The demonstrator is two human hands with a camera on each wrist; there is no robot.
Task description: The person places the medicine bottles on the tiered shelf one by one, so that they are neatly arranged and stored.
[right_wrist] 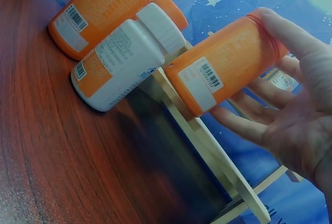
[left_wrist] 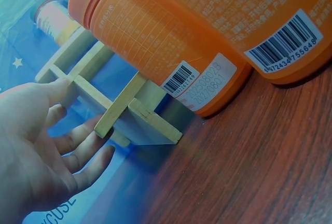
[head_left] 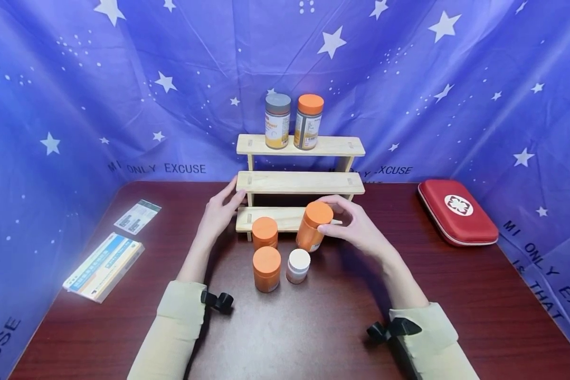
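From here I am watching my right hand (head_left: pixel 355 226) gripping a capped orange cylindrical plastic bottle (head_left: pixel 307 233), which is leaning before a pale three-tier wooden shelf (head_left: pixel 300 182) at twelve o'clock. My left hand (head_left: pixel 218 211), fingers loosely spread, is touching the shelf's nine o'clock end. The bottle's pale label is showing a barcode; the starry blue cloth (head_left: pixel 195 79) is reading "ONLY EXCUSE".
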